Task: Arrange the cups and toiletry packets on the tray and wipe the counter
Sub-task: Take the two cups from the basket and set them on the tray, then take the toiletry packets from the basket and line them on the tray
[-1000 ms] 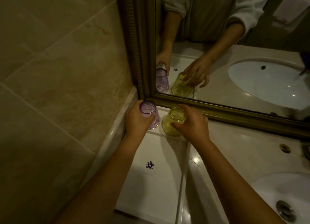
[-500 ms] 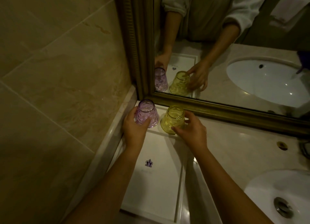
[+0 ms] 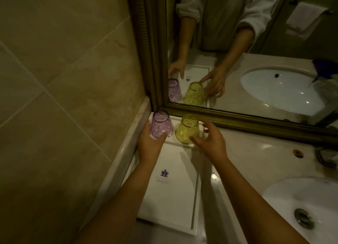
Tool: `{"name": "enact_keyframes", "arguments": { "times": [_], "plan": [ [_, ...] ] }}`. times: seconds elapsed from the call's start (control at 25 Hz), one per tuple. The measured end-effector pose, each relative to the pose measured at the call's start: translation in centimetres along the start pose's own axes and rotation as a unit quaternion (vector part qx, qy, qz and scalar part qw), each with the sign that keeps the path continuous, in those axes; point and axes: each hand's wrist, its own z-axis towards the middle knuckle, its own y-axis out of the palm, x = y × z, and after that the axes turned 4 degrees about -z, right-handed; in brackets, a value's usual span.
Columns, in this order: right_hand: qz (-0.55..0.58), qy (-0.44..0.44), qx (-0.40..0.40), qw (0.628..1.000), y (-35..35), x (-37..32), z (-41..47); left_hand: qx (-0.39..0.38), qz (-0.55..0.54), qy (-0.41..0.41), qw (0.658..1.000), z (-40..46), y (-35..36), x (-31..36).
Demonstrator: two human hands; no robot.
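Since a moment ago the right hand (image 3: 212,143) has let go of the yellow cup (image 3: 188,129), fingers spread just beside it. Left hand (image 3: 150,143) still clasps the purple cup (image 3: 161,124). Both cups stand inverted at the far end of the white tray (image 3: 175,194).

Dim, yellowish light leaves the forearms dark, glare spots glint on the counter (image 3: 256,152), and the wide-angle edges seem bent and soft.
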Motion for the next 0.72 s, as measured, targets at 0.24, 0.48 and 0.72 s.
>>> {"name": "enact_keyframes", "arguments": {
  "times": [0.24,0.48,0.72],
  "plan": [
    [-0.064,-0.021,0.011,0.998,-4.4,-0.8,-4.8,-0.189,0.233,0.047,0.953,-5.9,-2.3,2.0],
    [-0.221,-0.066,0.013,0.973,-9.2,1.6,-12.9,-0.277,0.376,0.181,0.866,-12.3,-1.2,5.8],
    [-0.301,-0.034,0.060,0.951,-16.7,5.4,-20.9,-0.304,0.397,0.304,0.811,-21.1,3.3,9.8]
  ]
}}
